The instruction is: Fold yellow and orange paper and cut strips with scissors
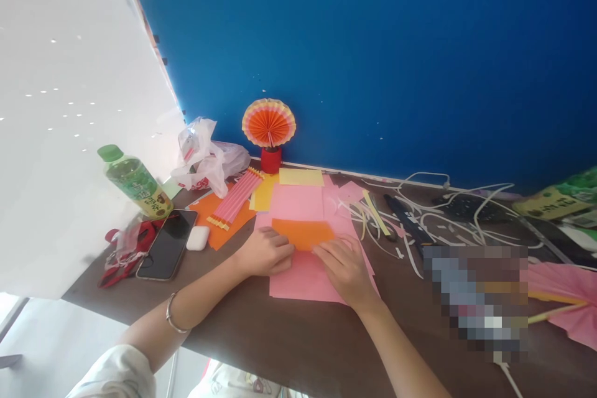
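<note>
The left hand (267,251) and right hand (342,266), apart, touch one orange sheet (303,234), whether pinching it I cannot tell, atop the pink paper (303,283), one phone (168,245) left of that paper, one fan (268,124) behind.

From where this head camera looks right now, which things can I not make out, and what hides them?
All in the head view:
Orange sheet between the hands: lower corners hidden by the left hand and right hand; whether they pinch it is unclear.
Mosaic patch: its blocks cover what lies there.
White plastic bag: crumpled folds hide most contents.
Pink pleated paper: cut off by the right edge.
Left bottle: label print too blurred.
</note>
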Available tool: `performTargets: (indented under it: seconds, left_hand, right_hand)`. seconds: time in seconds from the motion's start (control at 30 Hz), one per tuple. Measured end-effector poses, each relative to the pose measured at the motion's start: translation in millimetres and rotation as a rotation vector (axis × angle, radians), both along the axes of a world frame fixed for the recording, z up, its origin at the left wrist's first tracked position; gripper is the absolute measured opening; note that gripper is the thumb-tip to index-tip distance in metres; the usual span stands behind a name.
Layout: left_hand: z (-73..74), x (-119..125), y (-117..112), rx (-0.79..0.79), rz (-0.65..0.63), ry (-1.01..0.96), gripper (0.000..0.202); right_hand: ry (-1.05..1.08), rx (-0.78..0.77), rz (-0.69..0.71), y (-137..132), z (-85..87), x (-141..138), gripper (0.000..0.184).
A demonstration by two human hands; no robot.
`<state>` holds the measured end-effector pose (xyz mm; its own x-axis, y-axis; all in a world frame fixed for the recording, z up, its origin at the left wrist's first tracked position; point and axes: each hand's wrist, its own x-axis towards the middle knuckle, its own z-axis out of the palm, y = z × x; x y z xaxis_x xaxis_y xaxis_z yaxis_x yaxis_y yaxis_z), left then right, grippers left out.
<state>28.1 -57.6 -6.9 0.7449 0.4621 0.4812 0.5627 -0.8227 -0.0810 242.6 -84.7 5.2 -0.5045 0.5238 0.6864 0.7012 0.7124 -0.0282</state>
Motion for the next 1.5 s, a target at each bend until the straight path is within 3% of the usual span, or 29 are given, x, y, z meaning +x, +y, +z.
performTargets:
  seconds: [0.23, 0.43, 0.5, 0.6, 0.7, 0.8, 0.9, 1.0, 1.13, 1.27, 1.4, 1.5]
  left_hand:
    - [2.3, -6, 3, 0.002, 0.026, -0.062, 0.017]
    - [-3.1, -12, 8, -0.153, 0.059, -0.086, 0.013]
    - [-5.7, -18, 13, -0.229, 0.109, -0.126, 0.014]
    - [-6.0, -30, 19, -0.343, 0.281, -0.254, 0.017]
    - [0.0, -35, 19, -0.346, 0.387, -0.443, 0.022]
    - [8.1, -27, 12, -0.241, 0.229, -0.441, 0.023]
    - [10.2, -15, 4, -0.204, -0.002, -0.186, 0.028]
    - [5.4, -8, 2, -0.192, -0.097, -0.009, 0.022]
    - [-1.1, -10, 6, -0.200, -0.068, 0.030, 0.028]
    - [-4.4, -13, 8, -0.205, 0.016, 0.052, 0.026]
    - [-9.0, -15, 10, -0.238, 0.146, 0.017, 0.024]
    - [-9.4, -19, 12, -0.334, 0.146, -0.032, 0.025]
  right_hand:
    - [0.121, -0.005, -0.045, 4, 2.4, 13, 0.023]
    - [0.162, 0.002, -0.068, 7, 0.2, 21, 0.019]
    - [0.190, 0.018, -0.091, 8, 0.1, 25, 0.021]
    - [0.262, 0.097, -0.175, 12, 0.3, 34, 0.020]
    - [0.240, 0.113, -0.159, 14, -0.8, 33, 0.014]
    - [0.135, -0.010, -0.026, 10, -5.2, 18, 0.014]
    - [0.089, -0.110, 0.061, 6, -11.5, 1, 0.013]
    - [-0.003, -0.249, 0.090, 5, -17.5, -5, 0.017]
    - [-0.119, -0.397, 0.062, 7, -22.1, 0, 0.024]
    - [-0.195, -0.361, 0.012, 7, -21.2, 4, 0.026]
    - [-0.194, -0.415, -0.029, 6, -16.6, 3, 0.028]
    - [-0.157, -0.508, -0.026, 5, -12.7, 3, 0.025]
